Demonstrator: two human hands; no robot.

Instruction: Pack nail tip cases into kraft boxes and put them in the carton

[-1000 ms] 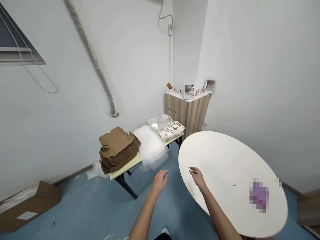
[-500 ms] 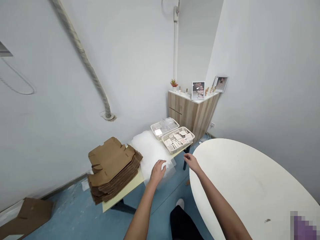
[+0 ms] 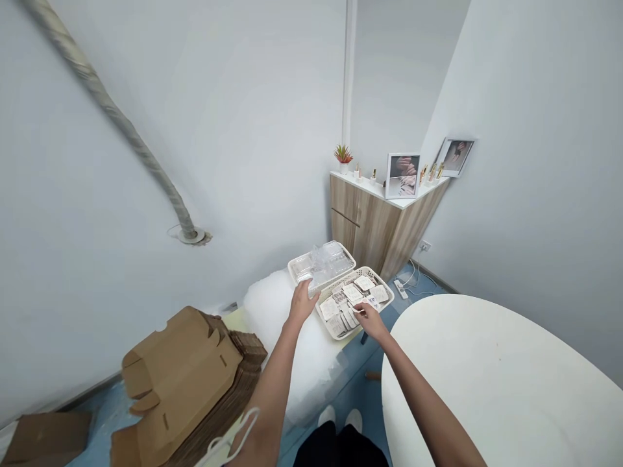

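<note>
My right hand (image 3: 370, 322) reaches over the near edge of a white plastic basket (image 3: 335, 336). Its fingers are pinched on a small white square packet among many similar flat packets (image 3: 351, 293) with printed faces. My left hand (image 3: 302, 303) is open, thumb and fingers apart, beside the corner where this basket meets a second white basket (image 3: 293, 271). Clear plastic cases (image 3: 324, 261) fill that second basket. Beneath my left forearm lies a pile of translucent white plastic sheets or bags (image 3: 272, 305).
Flattened brown cardboard boxes (image 3: 189, 370) are stacked at the left end of the narrow table. A round white table (image 3: 487, 376) stands at right. Behind the baskets is a wooden corner cabinet (image 3: 365, 224) with picture frames. A power strip (image 3: 401, 289) lies on the floor.
Both hands have moved forward to the baskets, and the right hand has taken hold of a packet. The view has come closer to the narrow table.
</note>
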